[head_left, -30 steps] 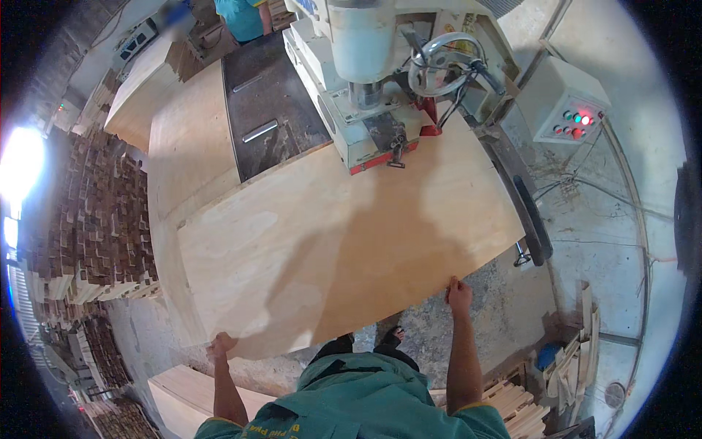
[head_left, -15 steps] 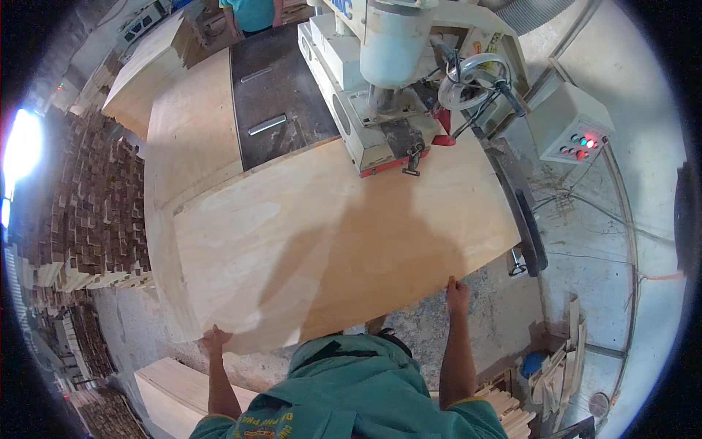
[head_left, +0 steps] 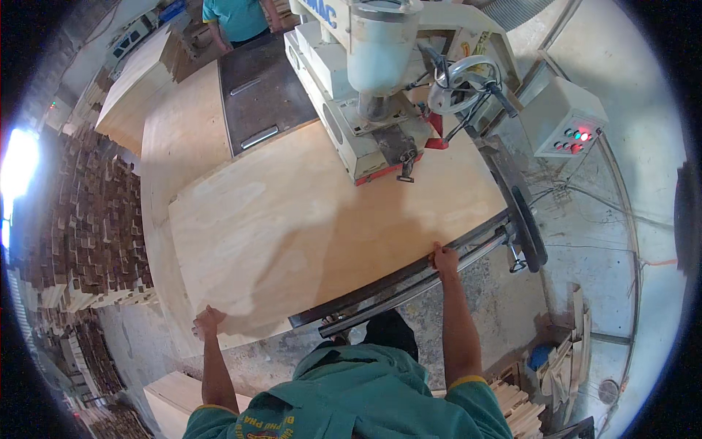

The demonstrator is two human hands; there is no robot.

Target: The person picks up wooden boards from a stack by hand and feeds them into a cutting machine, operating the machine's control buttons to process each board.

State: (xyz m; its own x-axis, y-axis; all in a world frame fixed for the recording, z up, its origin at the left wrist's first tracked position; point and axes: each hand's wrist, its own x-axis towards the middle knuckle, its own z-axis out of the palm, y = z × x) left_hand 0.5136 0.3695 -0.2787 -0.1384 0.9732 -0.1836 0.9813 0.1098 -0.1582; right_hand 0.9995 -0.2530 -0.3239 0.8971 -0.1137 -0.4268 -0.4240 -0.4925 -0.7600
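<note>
A large pale plywood sheet [head_left: 292, 227] lies on the machine table, its far right part under the head of a white woodworking saw [head_left: 365, 121]. My left hand [head_left: 210, 320] is closed on the sheet's near left corner, which reaches past the table over another wooden panel [head_left: 164, 175]. My right hand [head_left: 444, 260] is closed on the near edge further right, just above the dark table edge [head_left: 380, 282]. The fingertips of both hands are partly hidden.
A metal rail [head_left: 409, 289] runs along the table front. At right stand a handwheel [head_left: 468, 80] and a control box [head_left: 567, 121] with lit buttons. Stacked panels [head_left: 135, 88] and a tall pile of wood strips [head_left: 95, 212] fill the left. Across the table stands a co-worker [head_left: 241, 22].
Both hands have pushed the sheet away from me, further under the saw head. The dark table edge and metal rail now show in front of it. The co-worker appears closer.
</note>
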